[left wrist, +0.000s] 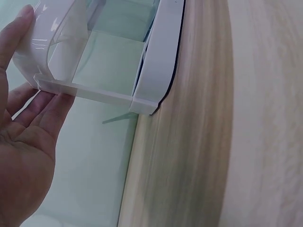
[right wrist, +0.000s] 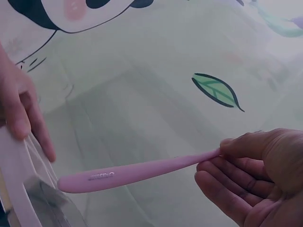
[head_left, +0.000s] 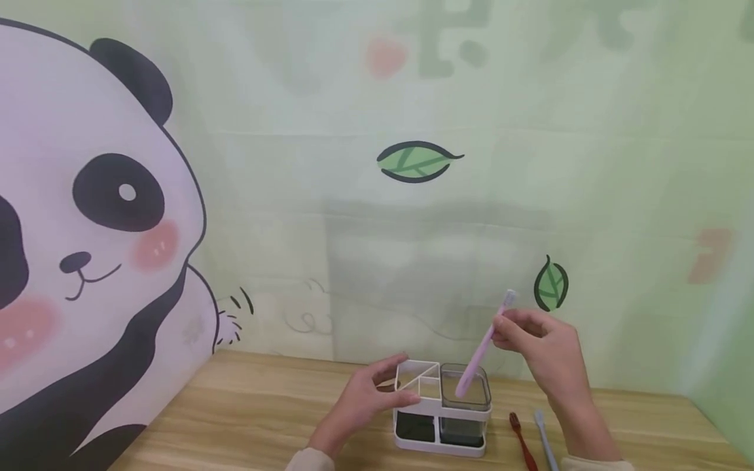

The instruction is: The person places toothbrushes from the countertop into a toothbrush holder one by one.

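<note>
My right hand (head_left: 554,356) pinches a pink toothbrush (head_left: 480,356) between thumb and fingers, close to its bristle head. The brush slants, bristles up, with its handle end over a clear grey cup (head_left: 484,386) in a white toothbrush holder (head_left: 465,413). In the right wrist view the plain pink handle (right wrist: 137,176) shows small raised lettering. My left hand (head_left: 360,400) grips the holder's left end, thumb at the front and fingers behind. The left wrist view has that hand (left wrist: 28,156) around the holder's white upper rim (left wrist: 42,40), while the base sits on the table.
A dark red toothbrush (head_left: 521,439) and a light blue toothbrush (head_left: 546,439) lie on the wooden table (head_left: 247,418), right of the holder. Behind the table hangs a green backdrop (head_left: 265,163) printed with a panda and leaves. White dividers split the holder's left part.
</note>
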Demonstrator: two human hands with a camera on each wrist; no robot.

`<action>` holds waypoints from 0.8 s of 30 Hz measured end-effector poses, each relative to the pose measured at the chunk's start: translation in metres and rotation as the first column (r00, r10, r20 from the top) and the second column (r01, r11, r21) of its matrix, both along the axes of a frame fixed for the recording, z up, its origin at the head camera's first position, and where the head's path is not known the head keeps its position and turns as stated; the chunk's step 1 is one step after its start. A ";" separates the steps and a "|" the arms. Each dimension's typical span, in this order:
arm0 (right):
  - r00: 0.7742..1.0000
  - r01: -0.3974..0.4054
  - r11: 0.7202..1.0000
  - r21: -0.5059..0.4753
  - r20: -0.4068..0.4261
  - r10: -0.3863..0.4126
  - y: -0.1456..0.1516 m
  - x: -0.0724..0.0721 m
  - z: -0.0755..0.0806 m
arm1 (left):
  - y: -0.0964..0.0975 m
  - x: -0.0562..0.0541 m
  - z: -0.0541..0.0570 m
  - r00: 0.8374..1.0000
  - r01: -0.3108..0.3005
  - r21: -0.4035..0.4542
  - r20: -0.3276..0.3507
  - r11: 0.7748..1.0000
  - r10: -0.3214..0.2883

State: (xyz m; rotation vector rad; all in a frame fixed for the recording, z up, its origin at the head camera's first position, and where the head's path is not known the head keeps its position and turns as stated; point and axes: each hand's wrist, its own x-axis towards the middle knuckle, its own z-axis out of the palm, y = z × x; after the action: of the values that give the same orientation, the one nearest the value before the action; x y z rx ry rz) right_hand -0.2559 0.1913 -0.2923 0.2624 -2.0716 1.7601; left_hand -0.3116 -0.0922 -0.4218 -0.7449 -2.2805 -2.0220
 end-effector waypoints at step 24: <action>0.999 0.025 0.995 0.097 -0.032 -0.022 -0.051 -0.022 -0.022 | 0.001 -0.001 0.002 1.000 0.001 -0.004 0.008 1.000 -0.001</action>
State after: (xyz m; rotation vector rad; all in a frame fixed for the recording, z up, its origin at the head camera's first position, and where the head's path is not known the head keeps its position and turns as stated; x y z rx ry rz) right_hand -0.2774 0.1404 -0.3147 0.2903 -2.1326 1.6344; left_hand -0.3131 -0.0916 -0.4203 -0.7390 -2.2893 -2.0257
